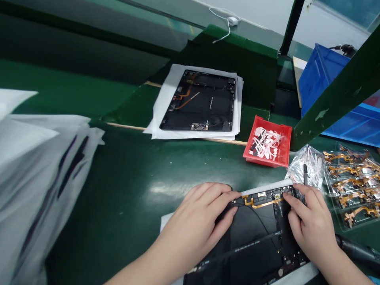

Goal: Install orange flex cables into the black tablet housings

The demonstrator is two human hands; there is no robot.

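A black device housing [255, 253] lies on white sheets at the lower middle, with an orange flex cable [264, 204] along its upper edge and a thin black wire across it. My left hand [204, 213] rests at the housing's upper left corner, fingers bent together around the edge beside the cable's left end. My right hand [311, 217] is at the upper right corner. Its index fingertip presses near a small connector at the cable's right end, another finger reaches the top edge, and the fingers are apart.
Another black housing [208, 101] lies on white sheets behind. A red tray [267, 162] holds small white pieces. Flex cables [353, 182] sit in clear trays at right, near a blue crate [320, 79] and a green post [335, 87]. Wrapped sheets [59, 158] stand left.
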